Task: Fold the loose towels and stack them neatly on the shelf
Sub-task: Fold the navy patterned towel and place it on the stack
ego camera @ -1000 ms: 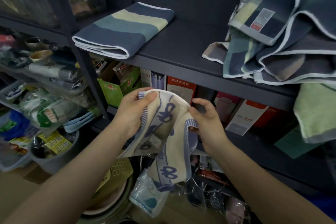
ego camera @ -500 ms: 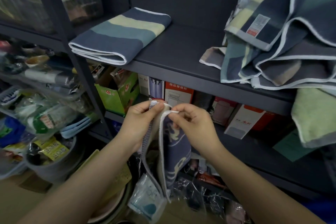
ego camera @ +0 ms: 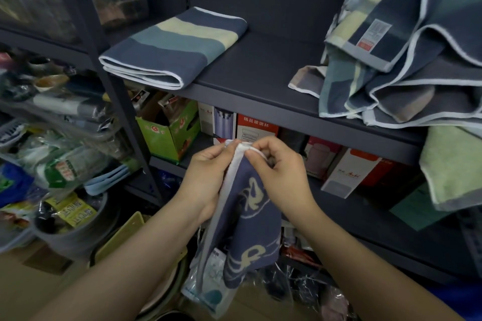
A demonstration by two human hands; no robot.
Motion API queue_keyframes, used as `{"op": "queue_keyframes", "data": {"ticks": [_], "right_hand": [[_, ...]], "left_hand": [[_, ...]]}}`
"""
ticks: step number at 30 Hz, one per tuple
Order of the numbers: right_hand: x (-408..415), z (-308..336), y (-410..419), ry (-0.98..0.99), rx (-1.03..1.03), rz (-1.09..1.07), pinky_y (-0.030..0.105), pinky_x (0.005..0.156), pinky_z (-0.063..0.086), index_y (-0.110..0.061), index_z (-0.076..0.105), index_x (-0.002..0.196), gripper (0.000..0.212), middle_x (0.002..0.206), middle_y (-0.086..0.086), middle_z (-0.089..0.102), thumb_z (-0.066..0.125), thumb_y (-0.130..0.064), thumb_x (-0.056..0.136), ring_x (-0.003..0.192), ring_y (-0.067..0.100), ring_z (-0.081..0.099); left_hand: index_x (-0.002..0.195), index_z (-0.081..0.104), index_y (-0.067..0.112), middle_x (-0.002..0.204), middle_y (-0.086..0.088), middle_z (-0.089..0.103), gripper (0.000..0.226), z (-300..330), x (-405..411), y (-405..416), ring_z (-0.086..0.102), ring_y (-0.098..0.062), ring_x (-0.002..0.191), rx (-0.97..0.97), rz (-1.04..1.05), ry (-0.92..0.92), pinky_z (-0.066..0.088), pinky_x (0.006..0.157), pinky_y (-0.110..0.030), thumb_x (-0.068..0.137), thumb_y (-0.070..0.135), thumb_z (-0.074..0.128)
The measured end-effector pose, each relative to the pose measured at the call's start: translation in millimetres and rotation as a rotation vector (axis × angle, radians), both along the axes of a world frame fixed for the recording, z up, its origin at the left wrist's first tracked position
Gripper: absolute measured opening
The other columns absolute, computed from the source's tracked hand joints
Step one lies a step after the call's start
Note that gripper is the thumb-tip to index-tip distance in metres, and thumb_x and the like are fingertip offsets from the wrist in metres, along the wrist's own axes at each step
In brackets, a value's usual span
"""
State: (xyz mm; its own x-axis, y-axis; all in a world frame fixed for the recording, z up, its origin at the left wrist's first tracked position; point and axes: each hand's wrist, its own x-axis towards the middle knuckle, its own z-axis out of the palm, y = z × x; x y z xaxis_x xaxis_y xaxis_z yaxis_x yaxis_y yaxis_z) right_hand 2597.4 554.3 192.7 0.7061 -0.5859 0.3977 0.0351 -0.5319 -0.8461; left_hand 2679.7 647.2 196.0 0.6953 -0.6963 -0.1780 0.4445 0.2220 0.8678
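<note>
Folding step: left hand (ego camera: 208, 180) and right hand (ego camera: 281, 177) pinch towel (ego camera: 247, 219) corners together, frame centre. Next, judged: second fold, then shelf (ego camera: 260, 73) stack.

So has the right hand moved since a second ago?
Yes. The right hand has closed leftward toward the left hand; both now pinch the top edge of the navy patterned towel together, below the red-and-white box on the lower shelf.
</note>
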Motion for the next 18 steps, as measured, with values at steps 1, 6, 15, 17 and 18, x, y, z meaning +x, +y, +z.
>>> {"op": "queue_keyframes", "data": {"ticks": [1,6,15,17,18], "right_hand": [[0.4,-0.7,0.3,0.006,-0.006,-0.017,0.011,0.056,0.041,-0.035,0.053,0.07,0.023,0.067,-0.006,0.06,0.062,-0.021,0.085,0.06,0.002,0.054],[0.8,-4.5,-1.0,0.031,-0.066,-0.06,0.01,0.056,0.039,-0.028,0.055,0.073,0.015,0.063,-0.013,0.056,0.065,-0.024,0.083,0.061,0.001,0.053],[2.6,-3.9,-6.6,0.037,-0.163,-0.097,0.006,0.066,0.037,-0.02,0.061,0.076,0.009,0.082,-0.019,0.046,0.067,-0.019,0.083,0.076,-0.006,0.048],[4.7,-3.5,-8.7,0.02,-0.137,-0.049,0.006,0.069,0.038,-0.022,0.06,0.077,0.01,0.09,-0.019,0.048,0.068,-0.018,0.082,0.081,-0.006,0.05],[5.9,-3.1,-11.0,0.022,-0.114,-0.005,0.009,0.068,0.039,-0.025,0.059,0.076,0.013,0.09,-0.017,0.053,0.067,-0.018,0.083,0.079,-0.004,0.052]], "left_hand": [[0.083,0.075,0.01,0.079,-0.013,0.073,0.023,-0.4,0.2,0.7,0.069,-0.018,0.065,0.002,0.004,-0.004,0.052,0.054,-0.022,0.089,0.02,0.054],[0.096,0.071,0.005,0.083,-0.013,0.073,0.024,-1.1,1.9,3.1,0.069,-0.017,0.067,0.049,0.014,-0.071,0.052,0.056,-0.022,0.09,0.022,0.055],[0.094,0.073,0.015,0.089,-0.002,0.074,0.015,7.3,14.7,10.0,0.069,-0.018,0.086,0.157,-0.079,-0.693,0.055,0.075,-0.029,0.084,0.016,0.062],[0.094,0.074,0.016,0.087,-0.003,0.074,0.015,11.4,22.1,11.1,0.068,-0.025,0.087,0.2,-0.097,-0.803,0.054,0.078,-0.039,0.087,0.014,0.06],[0.092,0.074,0.016,0.087,-0.003,0.073,0.016,13.6,25.8,12.0,0.068,-0.024,0.087,0.209,-0.107,-0.855,0.053,0.079,-0.039,0.088,0.014,0.059]]}}
